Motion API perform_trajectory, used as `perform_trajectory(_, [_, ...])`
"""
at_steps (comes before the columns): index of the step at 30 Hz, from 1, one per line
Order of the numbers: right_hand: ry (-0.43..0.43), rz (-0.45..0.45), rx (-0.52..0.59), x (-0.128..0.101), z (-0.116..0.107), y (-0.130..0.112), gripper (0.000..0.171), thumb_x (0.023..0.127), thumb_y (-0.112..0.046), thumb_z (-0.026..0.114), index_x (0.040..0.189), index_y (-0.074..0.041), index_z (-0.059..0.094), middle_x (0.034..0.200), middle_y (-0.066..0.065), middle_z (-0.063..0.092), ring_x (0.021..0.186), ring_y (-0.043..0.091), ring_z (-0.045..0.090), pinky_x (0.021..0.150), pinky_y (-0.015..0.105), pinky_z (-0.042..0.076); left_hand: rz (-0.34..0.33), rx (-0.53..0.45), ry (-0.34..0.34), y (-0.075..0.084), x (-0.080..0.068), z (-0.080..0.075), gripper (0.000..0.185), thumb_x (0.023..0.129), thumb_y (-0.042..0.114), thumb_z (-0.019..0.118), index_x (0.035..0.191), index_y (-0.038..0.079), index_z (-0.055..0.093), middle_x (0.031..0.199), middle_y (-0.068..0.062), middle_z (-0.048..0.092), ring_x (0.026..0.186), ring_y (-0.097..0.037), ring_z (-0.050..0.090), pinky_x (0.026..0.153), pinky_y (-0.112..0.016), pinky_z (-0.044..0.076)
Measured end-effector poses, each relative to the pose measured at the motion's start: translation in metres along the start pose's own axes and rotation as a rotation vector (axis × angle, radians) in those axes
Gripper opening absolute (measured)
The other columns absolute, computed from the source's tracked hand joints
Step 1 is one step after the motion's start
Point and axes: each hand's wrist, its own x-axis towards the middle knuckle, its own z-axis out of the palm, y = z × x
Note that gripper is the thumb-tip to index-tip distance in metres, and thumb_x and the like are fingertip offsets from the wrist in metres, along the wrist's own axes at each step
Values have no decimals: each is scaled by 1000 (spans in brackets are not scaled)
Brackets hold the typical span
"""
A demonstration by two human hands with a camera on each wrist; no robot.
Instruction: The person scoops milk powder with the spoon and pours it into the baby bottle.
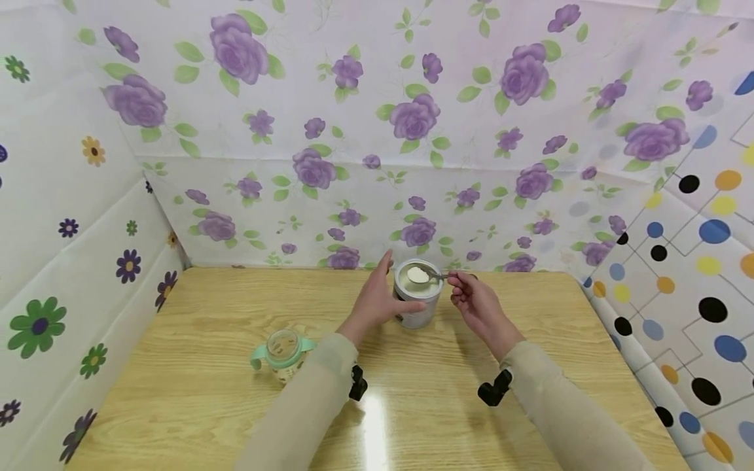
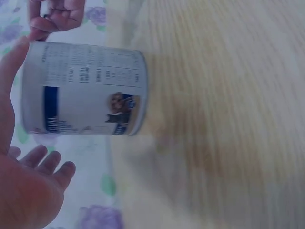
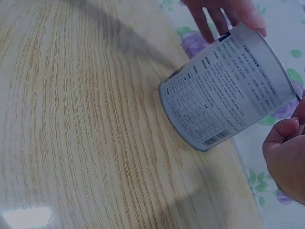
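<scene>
A silver-white can (image 1: 418,315) of white powder stands upright near the back edge of the table, with printed labels on its side. My left hand (image 1: 377,297) is beside the can's left side, thumb stretched across its front near the rim. In the left wrist view its fingers (image 2: 50,162) stand apart from the can; whether the thumb touches is hard to tell. My right hand (image 1: 478,304) pinches the handle of a metal spoon (image 1: 438,276). White powder (image 1: 418,275) is heaped in the spoon's bowl, which is over the can's open top.
To the left, a clear cup (image 1: 283,347) with mint-green rim and two handles sits on the wooden table (image 1: 206,392), partly behind my left sleeve. Flowered cloth (image 1: 318,216) hangs behind the table, and dotted cloth (image 1: 695,314) is at the right.
</scene>
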Motion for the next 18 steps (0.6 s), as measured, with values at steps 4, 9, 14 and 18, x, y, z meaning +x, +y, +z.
perform_trajectory(4, [2,-6,7,1,-1,2,36,117,-17,45,99,-7,74,82,-1,74,70,9,56,67,21,46,-2,45,-13,16,-8,-15,137,73,54,98,174,28,9,174,-7,31,157,-36,35,122,-61,36])
perform_trajectory(9, [-13,-23,6,3,-3,4,37,117,-17,45,98,-8,75,81,-2,74,69,8,56,67,21,45,28,114,-67,37,-20,-43,132,73,54,98,174,26,17,174,-7,31,157,-35,34,122,-60,38])
perform_trajectory(14, [-24,-29,8,4,-5,6,36,117,-18,46,98,-8,76,80,-3,75,68,7,57,67,20,46,85,166,-143,47,-35,-75,122,74,53,97,171,27,27,172,-4,35,156,-33,37,120,-62,39])
perform_trajectory(18, [-24,-23,9,5,-5,6,36,117,-18,46,99,-8,75,81,-3,75,68,7,57,67,20,46,109,183,-202,46,-51,-101,115,77,51,96,169,28,33,169,-3,41,154,-31,40,119,-63,39])
